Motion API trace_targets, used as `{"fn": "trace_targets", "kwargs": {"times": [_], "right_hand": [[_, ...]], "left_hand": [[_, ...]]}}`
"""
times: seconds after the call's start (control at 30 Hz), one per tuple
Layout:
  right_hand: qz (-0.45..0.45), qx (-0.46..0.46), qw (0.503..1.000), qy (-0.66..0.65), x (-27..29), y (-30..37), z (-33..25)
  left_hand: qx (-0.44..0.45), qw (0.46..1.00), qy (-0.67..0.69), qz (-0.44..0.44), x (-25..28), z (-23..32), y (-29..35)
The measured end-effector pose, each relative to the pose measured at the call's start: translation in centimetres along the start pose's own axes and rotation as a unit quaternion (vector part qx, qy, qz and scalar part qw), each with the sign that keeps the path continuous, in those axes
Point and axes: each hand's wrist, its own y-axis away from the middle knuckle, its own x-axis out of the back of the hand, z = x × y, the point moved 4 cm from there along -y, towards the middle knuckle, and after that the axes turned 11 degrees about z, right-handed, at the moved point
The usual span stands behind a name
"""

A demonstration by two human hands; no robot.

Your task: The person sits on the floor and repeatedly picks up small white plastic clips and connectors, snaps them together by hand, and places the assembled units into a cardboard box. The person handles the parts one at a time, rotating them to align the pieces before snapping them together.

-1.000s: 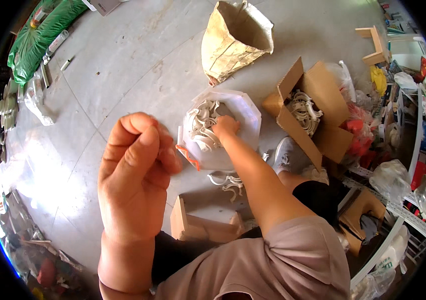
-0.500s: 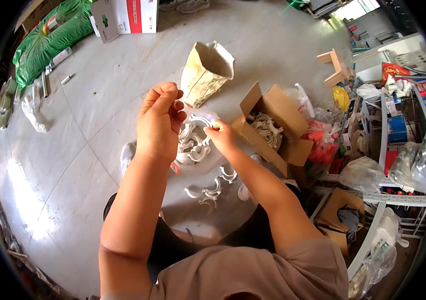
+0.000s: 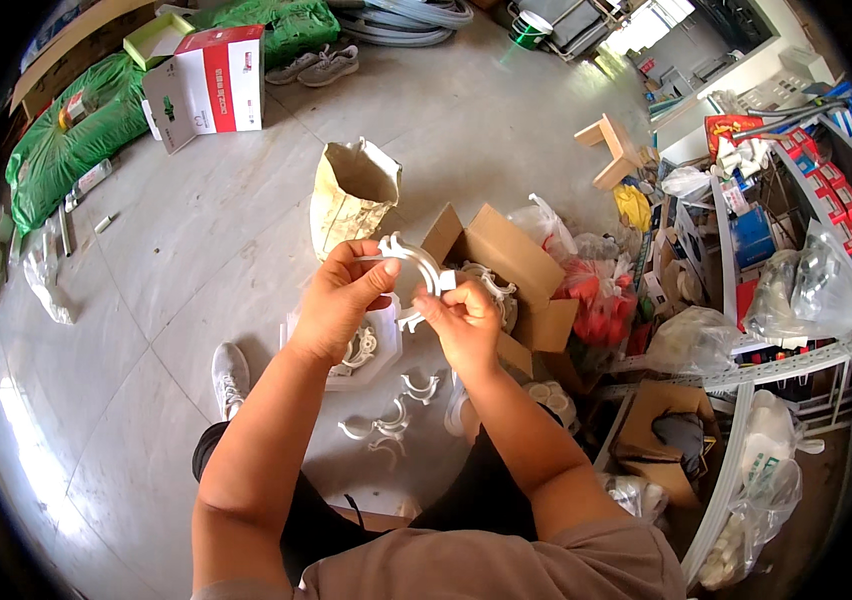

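White bracket pinched between two hands, near the centre of the frame

From my end of the link I find the white bracket just above the centre of the frame, raised off the floor. The left hand pinches its upper-left end between thumb and index finger; I cannot tell whether anything small is tucked in there too. The right hand has thumb and index finger pressed on the lower part of the curve.

To handle it well, I would let the right pinch carry the piece and leave the left fingertips free for fine work at the end. I would press lightly, so the curve is neither twisted nor flexed, and I would have both wrists low so the end stays visible.

The bracket bows toward the upper right, its hollow side facing lower left. Its long axis, end to end, runs steeply down the picture, leaning slightly right; the lower tip is partly masked by the right thumb.

The translucent tub sits below and behind the hands, with loose curved pieces on the floor under it in the frame.
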Motion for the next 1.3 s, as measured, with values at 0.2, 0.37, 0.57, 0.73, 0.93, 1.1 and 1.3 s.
{"fn": "trace_targets", "kwargs": {"times": [0.2, 0.37, 0.57, 0.73, 0.93, 1.1, 1.3], "right_hand": [[-0.055, 0.247, 0.958, 0.134, -0.1, -0.5, -4.4], [-0.142, -0.017, 0.987, -0.073, 0.7, -1.1, -3.6], [-0.132, -0.247, 0.951, -0.129, -0.2, -0.9, -1.7], [-0.124, -0.275, 0.943, -0.140, -0.2, -0.3, -1.4], [-0.082, -0.280, 0.925, -0.244, -0.6, -0.2, -1.6], [-0.127, -0.270, 0.920, -0.255, -0.7, -0.1, -1.0], [-0.153, -0.266, 0.936, -0.174, -0.3, -0.5, -1.3]], "left_hand": [[0.034, 0.996, 0.083, -0.006, -0.1, -1.3, -0.4], [-0.001, 0.996, 0.081, -0.048, -1.0, -1.1, -0.4], [-0.005, 0.994, 0.056, -0.095, -2.3, -1.8, 0.4], [-0.046, 0.988, 0.027, -0.146, -2.3, -1.9, 0.6], [0.010, 0.996, 0.018, -0.086, -1.8, -1.8, 0.4], [0.017, 0.997, -0.008, -0.080, -1.3, -1.6, 0.3], [0.085, 0.992, -0.032, -0.082, -1.2, -1.4, 0.0]]}}
